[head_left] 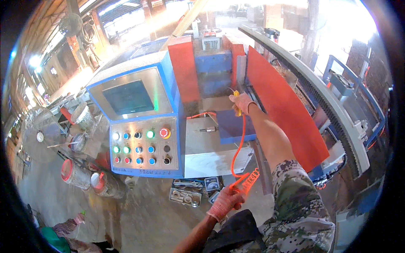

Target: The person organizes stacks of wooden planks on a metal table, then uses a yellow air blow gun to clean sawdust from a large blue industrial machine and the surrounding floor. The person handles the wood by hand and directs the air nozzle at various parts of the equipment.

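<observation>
Stretched out ahead, my right hand point(243, 102) in a pale work glove grips a yellow air blow gun point(237, 100), whose thin nozzle points up and left. From the gun an orange air hose point(241, 145) runs down to coiled loops point(252, 179). Lower down and closer in, my left hand point(226, 203), also gloved, is closed around the hose by those loops. Under my right hand lies a flat dark blue panel point(236, 126) of the machine, next to a red guard plate point(280, 105).
A control console point(145, 141) with a dark screen and coloured buttons stands left of my hands. Below it a tray point(185, 197) holds wrenches. Several buckets point(76, 173) stand on the left. A toothed rail point(325, 99) curves along the right. Another person's gloved hand point(79, 218) shows at lower left.
</observation>
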Demonstrator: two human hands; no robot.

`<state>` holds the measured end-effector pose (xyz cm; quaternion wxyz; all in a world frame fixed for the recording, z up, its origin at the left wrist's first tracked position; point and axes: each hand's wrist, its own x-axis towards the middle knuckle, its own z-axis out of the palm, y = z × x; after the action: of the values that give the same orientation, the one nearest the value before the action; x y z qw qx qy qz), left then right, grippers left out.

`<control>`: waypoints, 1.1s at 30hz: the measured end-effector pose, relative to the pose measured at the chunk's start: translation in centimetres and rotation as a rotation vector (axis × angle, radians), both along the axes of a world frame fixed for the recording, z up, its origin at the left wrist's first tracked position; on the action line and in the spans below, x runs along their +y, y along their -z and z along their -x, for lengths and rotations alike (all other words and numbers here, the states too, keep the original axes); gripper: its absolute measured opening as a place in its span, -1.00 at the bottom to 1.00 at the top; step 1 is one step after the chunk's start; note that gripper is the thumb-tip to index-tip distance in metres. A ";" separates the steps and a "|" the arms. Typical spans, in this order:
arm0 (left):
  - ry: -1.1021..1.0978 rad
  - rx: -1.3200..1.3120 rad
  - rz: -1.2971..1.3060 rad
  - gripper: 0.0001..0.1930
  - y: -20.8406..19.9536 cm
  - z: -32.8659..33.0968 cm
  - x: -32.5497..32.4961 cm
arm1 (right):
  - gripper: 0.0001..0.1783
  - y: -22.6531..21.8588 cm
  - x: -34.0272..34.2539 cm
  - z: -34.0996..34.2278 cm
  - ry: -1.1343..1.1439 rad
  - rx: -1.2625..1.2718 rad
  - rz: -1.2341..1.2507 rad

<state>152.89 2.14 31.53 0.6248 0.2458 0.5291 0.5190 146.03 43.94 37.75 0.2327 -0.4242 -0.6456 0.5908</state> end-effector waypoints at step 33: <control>0.130 -0.075 0.007 -0.56 1.9 -0.9 3.3 | -0.64 3.9 3.4 -3.2 -0.128 -0.239 0.169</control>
<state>153.75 5.46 29.62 0.6774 0.2580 0.4902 0.4841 149.20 47.33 33.86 0.0796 -0.4673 -0.6425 0.6021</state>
